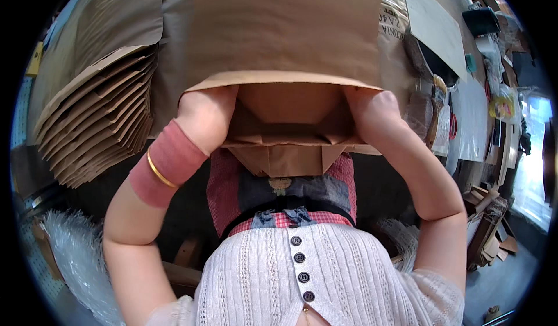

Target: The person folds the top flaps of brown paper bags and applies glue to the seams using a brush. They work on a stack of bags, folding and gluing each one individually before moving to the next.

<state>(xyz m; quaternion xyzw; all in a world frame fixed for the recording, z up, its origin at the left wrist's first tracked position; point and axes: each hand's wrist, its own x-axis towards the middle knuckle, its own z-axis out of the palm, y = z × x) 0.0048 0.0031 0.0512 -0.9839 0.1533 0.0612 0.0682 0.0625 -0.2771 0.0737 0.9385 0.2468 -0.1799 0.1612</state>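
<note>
A large brown paper bag [285,29] lies before me on the work surface, its mouth facing me and spread apart. Both my hands reach into that mouth, one at each side. My left hand [203,108] enters at the left corner, below a pink wristband [168,166] with a gold-coloured bangle. At the right corner my right hand [375,108] goes in the same way. The bag hides the fingers of both hands. The lower lip of the bag [285,160] hangs over the edge toward my waist.
To the left, a fanned stack of brown paper bags [102,111] overhangs the edge. A brush [437,108] and a pale sheet [433,21] lie on the right. Clear plastic strands [81,262] bulge at lower left. Cardboard pieces [488,230] are stacked at far right.
</note>
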